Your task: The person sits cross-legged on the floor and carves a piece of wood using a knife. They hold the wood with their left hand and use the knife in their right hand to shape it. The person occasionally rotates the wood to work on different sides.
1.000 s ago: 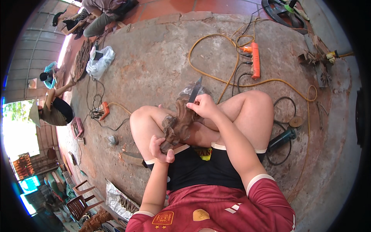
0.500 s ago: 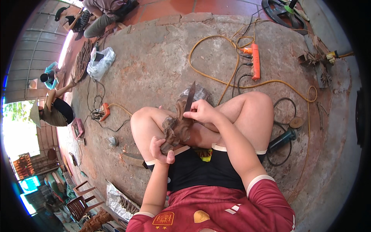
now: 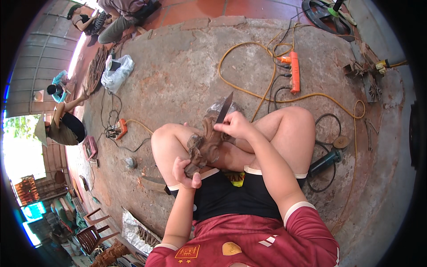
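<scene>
The carving (image 3: 209, 144) lies across the person's lap, between the bent knees. The left hand (image 3: 184, 171) is curled round its near end; the right hand (image 3: 234, 124) pinches a dark file (image 3: 225, 109), covering part of the far end. Beyond sits crumpled clear plastic (image 3: 216, 105). A yellow cord (image 3: 247, 91) loops on the floor (image 3: 178, 75) near an orange power strip (image 3: 295, 73); a green tool (image 3: 327, 162) lies beside the right thigh. A silvery sack (image 3: 130, 222) holds brown pieces (image 3: 144, 233). The contents of the jar (image 3: 129, 163) are unclear.
</scene>
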Demonstrator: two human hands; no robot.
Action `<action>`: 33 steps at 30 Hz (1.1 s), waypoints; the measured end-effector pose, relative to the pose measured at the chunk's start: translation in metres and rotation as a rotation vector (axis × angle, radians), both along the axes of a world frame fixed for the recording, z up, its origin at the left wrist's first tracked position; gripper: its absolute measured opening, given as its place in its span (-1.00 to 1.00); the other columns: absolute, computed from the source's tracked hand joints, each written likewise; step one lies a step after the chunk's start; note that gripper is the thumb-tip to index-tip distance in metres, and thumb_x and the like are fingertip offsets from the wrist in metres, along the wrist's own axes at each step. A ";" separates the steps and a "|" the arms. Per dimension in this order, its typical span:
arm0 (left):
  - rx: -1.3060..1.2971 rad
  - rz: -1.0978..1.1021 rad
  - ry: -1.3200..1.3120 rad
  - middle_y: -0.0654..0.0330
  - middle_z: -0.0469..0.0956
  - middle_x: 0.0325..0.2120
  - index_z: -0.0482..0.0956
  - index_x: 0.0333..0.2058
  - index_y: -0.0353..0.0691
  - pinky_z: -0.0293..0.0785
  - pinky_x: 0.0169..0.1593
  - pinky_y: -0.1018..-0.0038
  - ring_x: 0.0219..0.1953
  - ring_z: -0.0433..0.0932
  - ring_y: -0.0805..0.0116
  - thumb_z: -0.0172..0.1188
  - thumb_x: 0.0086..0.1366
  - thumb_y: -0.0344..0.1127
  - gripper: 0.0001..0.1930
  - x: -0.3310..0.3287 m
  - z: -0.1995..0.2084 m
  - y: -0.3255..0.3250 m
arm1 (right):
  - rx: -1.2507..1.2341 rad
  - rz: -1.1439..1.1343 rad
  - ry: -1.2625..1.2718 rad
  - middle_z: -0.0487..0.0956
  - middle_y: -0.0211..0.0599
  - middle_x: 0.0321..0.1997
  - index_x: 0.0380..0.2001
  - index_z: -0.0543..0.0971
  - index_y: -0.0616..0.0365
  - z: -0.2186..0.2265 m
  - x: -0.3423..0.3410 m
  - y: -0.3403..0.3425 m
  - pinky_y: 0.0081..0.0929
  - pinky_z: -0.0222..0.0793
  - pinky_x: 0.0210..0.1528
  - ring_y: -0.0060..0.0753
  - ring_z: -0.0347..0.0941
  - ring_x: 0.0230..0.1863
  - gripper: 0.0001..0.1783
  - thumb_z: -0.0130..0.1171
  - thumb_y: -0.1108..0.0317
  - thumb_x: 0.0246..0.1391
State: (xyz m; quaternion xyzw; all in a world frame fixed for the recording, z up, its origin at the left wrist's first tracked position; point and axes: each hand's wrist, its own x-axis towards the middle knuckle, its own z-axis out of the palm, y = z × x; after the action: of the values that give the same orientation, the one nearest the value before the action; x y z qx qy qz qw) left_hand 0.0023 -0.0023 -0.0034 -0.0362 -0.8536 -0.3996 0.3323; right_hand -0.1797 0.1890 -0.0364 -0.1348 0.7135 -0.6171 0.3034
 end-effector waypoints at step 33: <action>0.068 0.073 0.010 0.11 0.29 -0.62 0.42 -0.34 -0.42 0.20 -0.49 0.38 -0.58 0.28 0.30 0.15 0.02 -0.04 -0.53 -0.003 0.001 0.004 | -0.132 -0.006 -0.052 0.56 -0.38 -0.64 -0.52 0.66 0.27 -0.030 0.001 -0.001 -0.45 0.33 -0.49 -0.60 0.40 -0.56 -0.66 0.43 0.16 -0.03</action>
State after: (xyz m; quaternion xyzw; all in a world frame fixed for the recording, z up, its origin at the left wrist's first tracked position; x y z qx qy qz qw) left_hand -0.0008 0.0014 -0.0027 0.0044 -0.8386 -0.4159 0.3518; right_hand -0.1786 0.1875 -0.0667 -0.1362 0.6636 -0.6668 0.3105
